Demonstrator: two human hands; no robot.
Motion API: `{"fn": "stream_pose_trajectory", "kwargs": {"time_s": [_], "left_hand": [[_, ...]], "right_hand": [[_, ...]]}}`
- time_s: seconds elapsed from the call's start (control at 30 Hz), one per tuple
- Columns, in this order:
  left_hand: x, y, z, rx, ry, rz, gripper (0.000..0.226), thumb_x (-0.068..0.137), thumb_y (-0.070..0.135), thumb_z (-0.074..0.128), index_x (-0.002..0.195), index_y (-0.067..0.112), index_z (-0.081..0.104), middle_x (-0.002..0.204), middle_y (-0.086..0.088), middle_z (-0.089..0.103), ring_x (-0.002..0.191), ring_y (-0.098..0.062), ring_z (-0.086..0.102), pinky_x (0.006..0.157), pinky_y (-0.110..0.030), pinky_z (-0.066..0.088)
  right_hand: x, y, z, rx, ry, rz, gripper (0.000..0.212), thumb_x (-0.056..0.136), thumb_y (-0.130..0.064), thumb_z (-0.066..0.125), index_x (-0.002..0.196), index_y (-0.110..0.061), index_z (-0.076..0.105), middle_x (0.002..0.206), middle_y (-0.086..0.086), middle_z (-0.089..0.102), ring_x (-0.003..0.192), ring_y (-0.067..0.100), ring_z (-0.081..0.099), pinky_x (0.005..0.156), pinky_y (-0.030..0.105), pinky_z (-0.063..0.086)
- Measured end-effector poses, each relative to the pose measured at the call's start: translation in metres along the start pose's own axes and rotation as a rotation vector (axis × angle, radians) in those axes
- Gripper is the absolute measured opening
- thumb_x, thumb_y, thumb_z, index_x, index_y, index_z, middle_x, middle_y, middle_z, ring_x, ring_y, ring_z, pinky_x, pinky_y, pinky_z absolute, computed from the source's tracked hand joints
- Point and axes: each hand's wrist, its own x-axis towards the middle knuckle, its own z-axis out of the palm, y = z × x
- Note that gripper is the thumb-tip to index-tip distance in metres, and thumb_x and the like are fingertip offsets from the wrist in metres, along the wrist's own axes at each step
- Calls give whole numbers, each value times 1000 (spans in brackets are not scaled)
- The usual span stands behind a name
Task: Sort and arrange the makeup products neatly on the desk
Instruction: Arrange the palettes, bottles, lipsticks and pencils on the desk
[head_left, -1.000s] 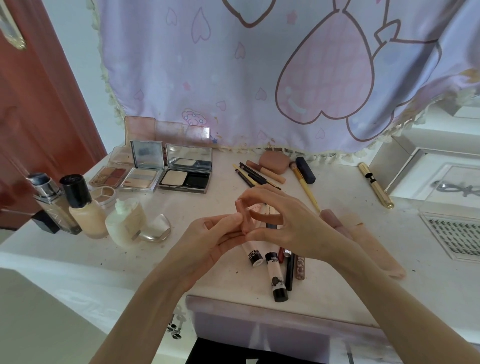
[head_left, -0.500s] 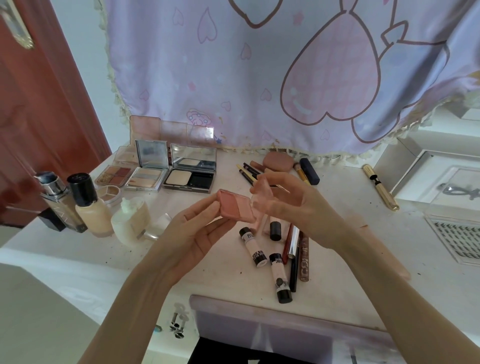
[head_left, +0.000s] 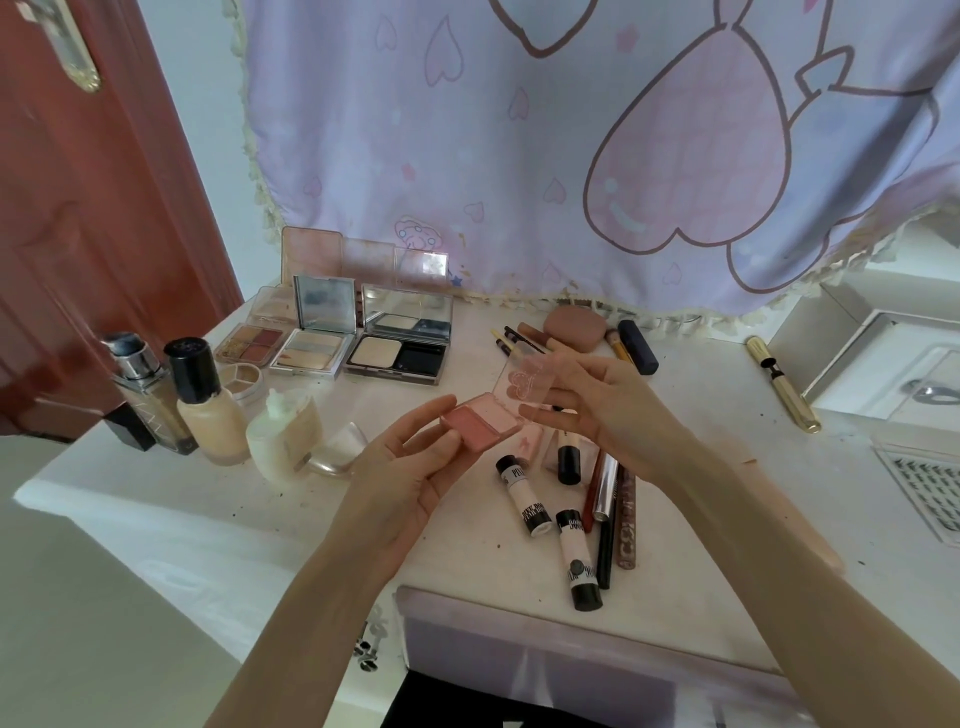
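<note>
On the white desk (head_left: 156, 499) (speckled), a purple curtain (head_left: 519, 156) behind.

A single head-worn view looks forward and steeply down from above the near edge of the desk (head_left: 675, 613), close enough that both forearms rise from the bottom corners of the frame. It faces the hanging heart-print cloth (head_left: 571, 156) at the back, with a red-brown door (head_left: 93, 218) on the left. The wide lens bends the outer edges, so the desk's far right side is perhaps less slanted than it looks.
</note>
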Motion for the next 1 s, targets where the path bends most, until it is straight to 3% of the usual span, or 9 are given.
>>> {"fn": "stream_pose_trajectory", "kwargs": {"time_s": [0.23, 0.43, 0.5, 0.57, 0.63, 0.73, 0.83, 1.0], "left_hand": [[2, 1, -5, 18, 74, 23, 31, 85, -13, 48, 108, 3, 60, 94, -14, 70, 83, -18, 70, 69, -22, 57], [1, -6, -6, 87, 119, 17, 39, 87, -6, 52, 125, 0, 46, 105, -15, 65, 87, -21, 68, 75, -27, 57], [-1, -10, -5, 351, 142, 84, 35, 90, 1, 53, 125, 4, 47, 105, -7, 65, 88, -17, 68, 80, -25, 56], [-2, -15, -8, 793, 136, 267, 30, 92, 7, 52, 121, 9, 54, 106, 4, 64, 90, -6, 64, 84, -14, 50], [-1, -22, -14, 1196, 55, 478, 28, 93, 13, 49, 120, 11, 58, 117, 4, 59, 98, -2, 57, 88, -7, 40], [3, -30, -24, 1619, -54, 617, 37, 93, 19, 37, 121, 8, 58, 126, -3, 57, 114, -14, 55, 98, -21, 41], [11, -36, -34, 1867, -111, 728, 45, 85, 22, 33, 113, 7, 64, 120, -6, 63, 112, -20, 59, 94, -35, 48], [22, -33, -36, 2005, -160, 727, 49, 89, 28, 29, 120, 9, 61, 127, -5, 59, 118, -19, 56, 97, -39, 46]], "right_hand": [[14, -6, 11, -324, 72, 49, 19, 96, -12, 50, 101, -1, 64, 89, 12, 72, 72, 19, 72, 62, 23, 58], [28, -17, 8, -247, 79, 135, 20, 96, -8, 49, 100, 7, 62, 81, 18, 71, 65, 21, 71, 56, 25, 58], [33, -21, 7, -194, 103, 128, 21, 96, -7, 48, 101, 9, 61, 73, 16, 70, 61, 19, 71, 53, 24, 57], [39, -25, 7, -183, 111, 101, 22, 97, -7, 46, 103, 9, 59, 69, 13, 70, 61, 18, 70, 55, 25, 58], [46, -30, 11, -199, 103, 73, 21, 98, -7, 44, 104, 8, 58, 73, 15, 68, 59, 17, 70, 57, 25, 59], [57, -36, 24, -227, 77, 59, 18, 98, -6, 44, 103, 6, 55, 83, 18, 66, 63, 18, 69, 62, 26, 59], [74, -40, 44, -265, 36, 62, 18, 98, -8, 43, 103, 6, 54, 95, 24, 63, 79, 29, 66, 66, 28, 58], [107, -35, 83, -365, -71, 68, 11, 97, -7, 44, 97, 1, 52, 96, 27, 62, 65, 21, 65, 58, 25, 57]]}}
